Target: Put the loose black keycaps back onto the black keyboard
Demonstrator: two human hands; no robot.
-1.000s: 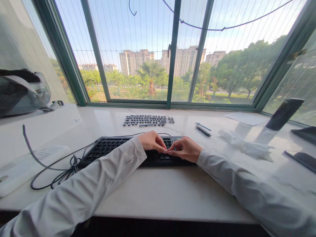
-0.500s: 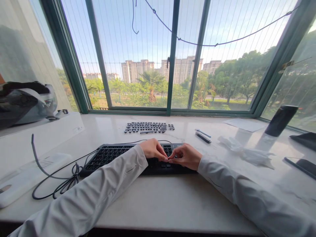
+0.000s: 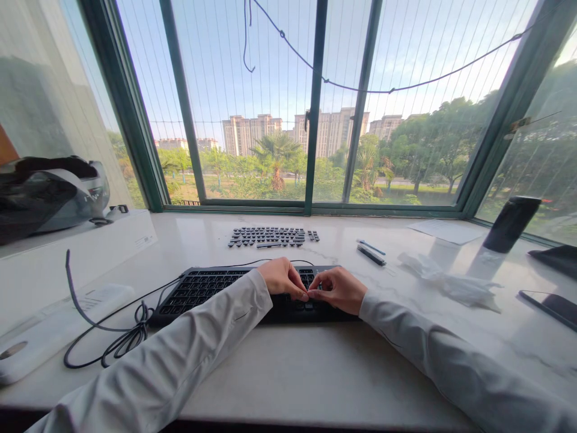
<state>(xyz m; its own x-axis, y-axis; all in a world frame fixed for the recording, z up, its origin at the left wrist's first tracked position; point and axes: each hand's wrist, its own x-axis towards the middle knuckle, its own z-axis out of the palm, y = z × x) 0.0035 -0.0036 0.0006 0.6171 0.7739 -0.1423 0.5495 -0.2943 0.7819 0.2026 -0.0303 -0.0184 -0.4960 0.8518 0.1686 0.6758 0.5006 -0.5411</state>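
Note:
A black keyboard lies on the pale marbled counter, its keycaps off over much of the left part. My left hand and my right hand meet over its right part, fingertips pinched together and touching each other. Whatever sits between the fingertips is too small and too covered to make out. Behind the keyboard, loose black keycaps are laid out in rows, with a small separate group at their right.
A coiled cable lies left of the keyboard, beside a white power strip. To the right are pens, a crumpled plastic bag, a phone and a dark cylinder. A helmet rests on a white box.
The view has tipped slightly, so everything sits a little lower. Both hands stay pinched together over the same part of the keyboard, with only slight finger movement.

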